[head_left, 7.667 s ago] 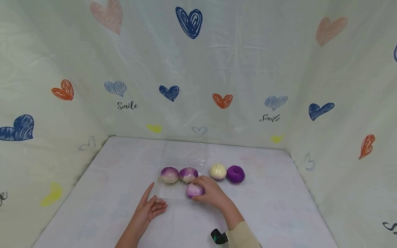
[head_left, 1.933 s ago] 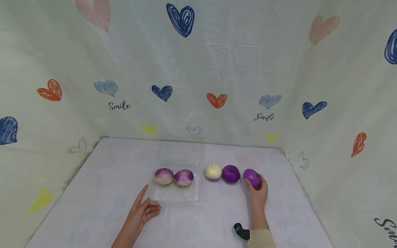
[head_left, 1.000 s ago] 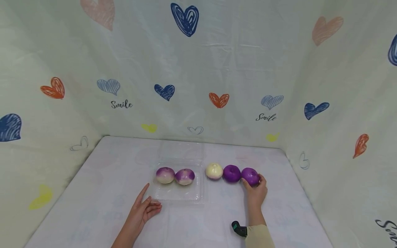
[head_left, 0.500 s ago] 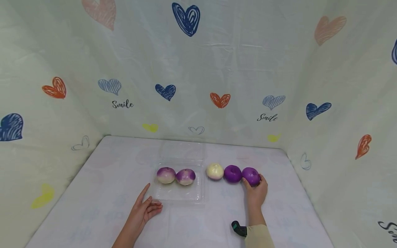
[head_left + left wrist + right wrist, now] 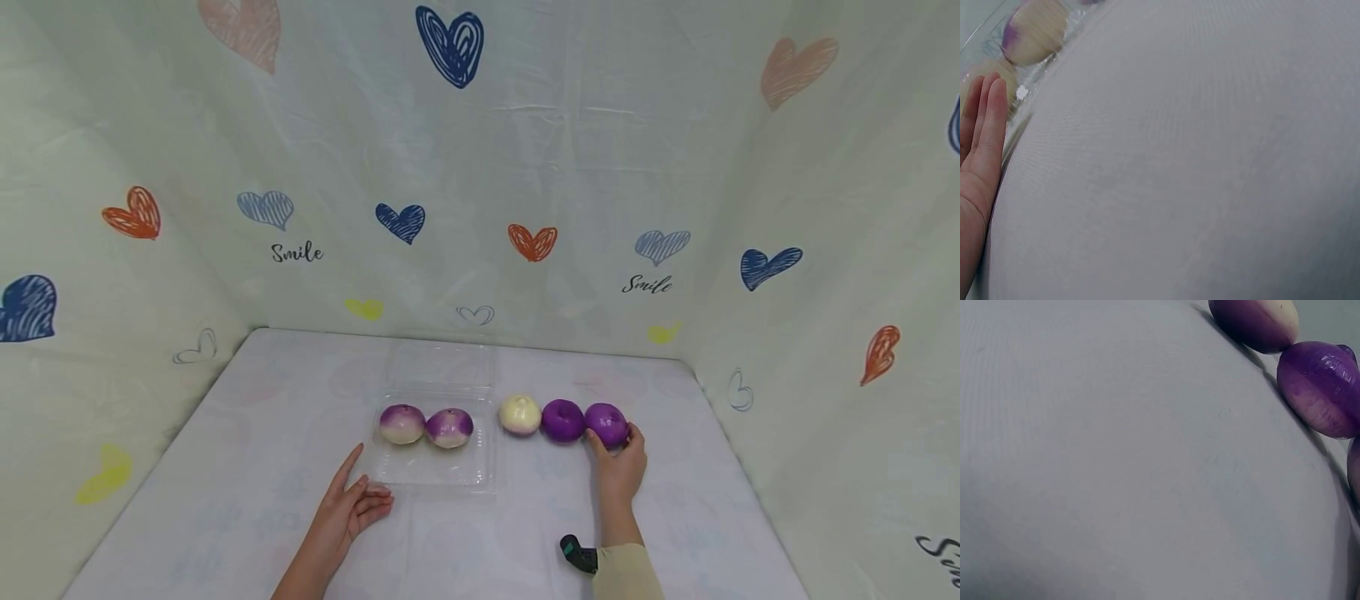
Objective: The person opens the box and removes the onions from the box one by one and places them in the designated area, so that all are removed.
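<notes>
In the head view, my right hand grips a round, glossy purple onion, thumb on its near side and fingers round its right. That onion touches a darker purple onion, which sits beside a cream-coloured onion. A clear plastic clamshell box lies with its lid back, bearing two purple-and-white onions side by side at the rear. My left hand, fingers extended, rests at the box's front left corner. The left wrist view shows those fingers by the box. Only the held onion's edge shows in the right wrist view.
The white-covered table runs back to a curtain printed with hearts, which also hangs along both sides. A black wrist-worn device sticks out left of the right sleeve.
Over the longer span, my right hand has carried an onion out of the box's front right to the row's right end. Within the last second it barely shifts. My left hand stays put.
</notes>
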### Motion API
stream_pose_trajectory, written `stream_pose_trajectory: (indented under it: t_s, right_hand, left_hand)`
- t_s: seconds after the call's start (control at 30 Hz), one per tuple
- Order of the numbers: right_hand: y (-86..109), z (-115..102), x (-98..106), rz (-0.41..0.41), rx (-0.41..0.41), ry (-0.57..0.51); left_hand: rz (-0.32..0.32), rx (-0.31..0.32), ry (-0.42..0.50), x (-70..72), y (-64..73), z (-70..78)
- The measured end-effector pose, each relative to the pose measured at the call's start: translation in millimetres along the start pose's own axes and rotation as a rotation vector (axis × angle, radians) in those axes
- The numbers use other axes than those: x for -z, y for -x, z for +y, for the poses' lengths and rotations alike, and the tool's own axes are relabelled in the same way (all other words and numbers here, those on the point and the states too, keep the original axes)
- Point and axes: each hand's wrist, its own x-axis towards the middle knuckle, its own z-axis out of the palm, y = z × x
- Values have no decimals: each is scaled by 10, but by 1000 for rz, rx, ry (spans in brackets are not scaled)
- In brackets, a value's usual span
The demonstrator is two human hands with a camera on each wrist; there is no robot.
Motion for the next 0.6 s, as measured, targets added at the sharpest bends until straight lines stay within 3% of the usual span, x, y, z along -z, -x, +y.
stream_pose_trajectory:
  t_s: [0.6]
  right_hand:
    - [27, -14, 31, -24, 15, -45]
  left_hand:
    - [-6, -11, -12, -10, 8, 6]
